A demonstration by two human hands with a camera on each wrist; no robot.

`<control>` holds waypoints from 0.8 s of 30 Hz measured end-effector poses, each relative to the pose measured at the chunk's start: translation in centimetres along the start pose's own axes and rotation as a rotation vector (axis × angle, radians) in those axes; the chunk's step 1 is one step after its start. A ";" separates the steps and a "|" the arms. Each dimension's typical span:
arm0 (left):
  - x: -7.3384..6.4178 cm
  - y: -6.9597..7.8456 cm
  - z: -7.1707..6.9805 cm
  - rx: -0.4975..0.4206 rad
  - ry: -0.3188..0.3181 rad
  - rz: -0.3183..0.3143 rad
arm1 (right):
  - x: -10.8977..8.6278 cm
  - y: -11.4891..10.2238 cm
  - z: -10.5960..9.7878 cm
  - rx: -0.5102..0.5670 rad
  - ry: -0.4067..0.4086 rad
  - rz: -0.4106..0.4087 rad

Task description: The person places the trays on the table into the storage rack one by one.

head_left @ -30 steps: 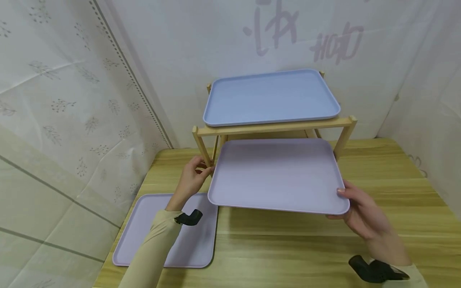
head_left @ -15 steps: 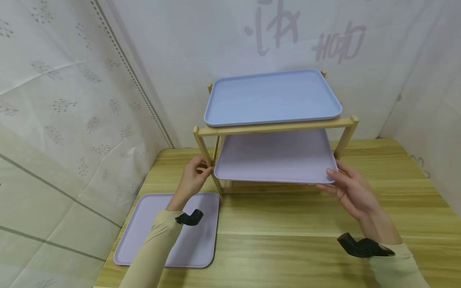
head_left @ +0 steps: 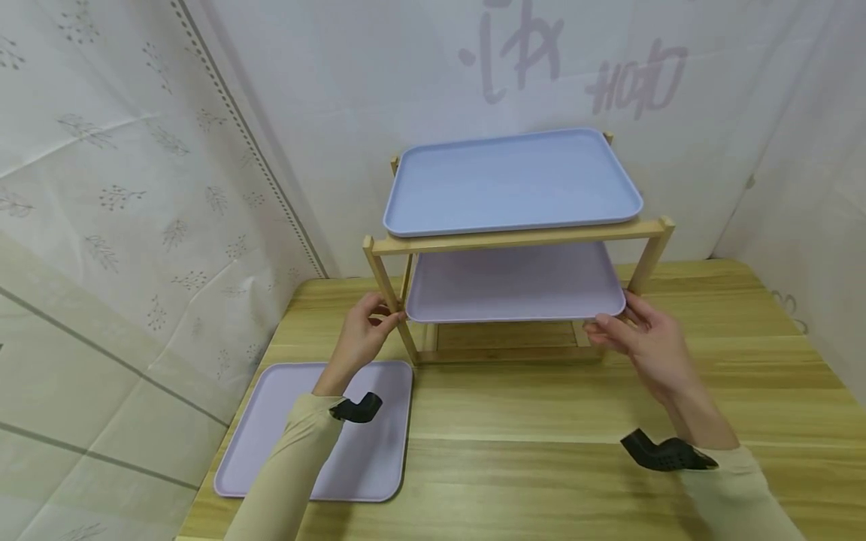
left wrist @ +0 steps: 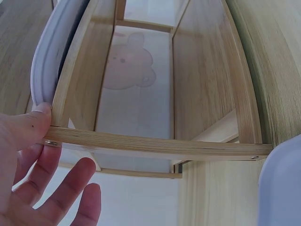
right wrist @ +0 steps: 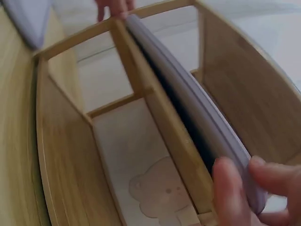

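A lilac tray (head_left: pixel 514 285) lies on the middle shelf of a wooden rack (head_left: pixel 521 239), its front edge close to the shelf's front. My right hand (head_left: pixel 652 346) pinches this tray's front right corner; in the right wrist view its fingers (right wrist: pixel 230 188) lie on either side of the rim. With thumb and forefinger, my left hand (head_left: pixel 361 330) grips the rack's left front post at the middle shelf. The left wrist view shows its thumb (left wrist: pixel 28 129) at the post beside the tray's rim, the other fingers spread. A light blue tray (head_left: pixel 510 184) rests on the top tier.
Another lilac tray (head_left: pixel 365 451) lies on the wooden table (head_left: pixel 528 458) at the left, partly under my left forearm. The rack's bottom shelf (head_left: pixel 507 335) shows below the middle one. White patterned cloth (head_left: pixel 325 90) hangs behind and at both sides.
My right hand has pushed the lilac tray back, away from me, into the rack beneath the blue tray. My left hand has stayed on the post.
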State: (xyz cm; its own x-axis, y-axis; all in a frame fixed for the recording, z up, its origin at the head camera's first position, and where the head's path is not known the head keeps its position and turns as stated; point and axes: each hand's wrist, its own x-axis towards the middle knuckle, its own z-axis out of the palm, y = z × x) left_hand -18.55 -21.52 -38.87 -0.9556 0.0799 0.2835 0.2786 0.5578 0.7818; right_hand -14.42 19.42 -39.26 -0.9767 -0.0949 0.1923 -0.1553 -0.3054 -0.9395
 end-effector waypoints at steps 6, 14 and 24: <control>0.1 0.1 0.1 -0.015 -0.011 -0.011 | 1.0 0.5 0.9 -0.447 0.222 -0.112; 0.1 0.1 0.0 0.001 -0.005 -0.015 | 1.5 0.6 1.9 -0.823 0.290 -0.214; -0.1 -0.1 0.0 0.003 -0.001 -0.026 | 2.1 1.0 2.5 -1.000 0.342 -0.303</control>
State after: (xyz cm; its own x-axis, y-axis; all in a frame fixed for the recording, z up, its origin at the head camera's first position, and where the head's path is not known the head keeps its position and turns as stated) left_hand -18.48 -21.55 -39.01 -0.9626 0.0659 0.2629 0.2534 0.5624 0.7870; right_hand -16.23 16.57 -39.11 -0.8432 0.1689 0.5103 -0.2946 0.6489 -0.7015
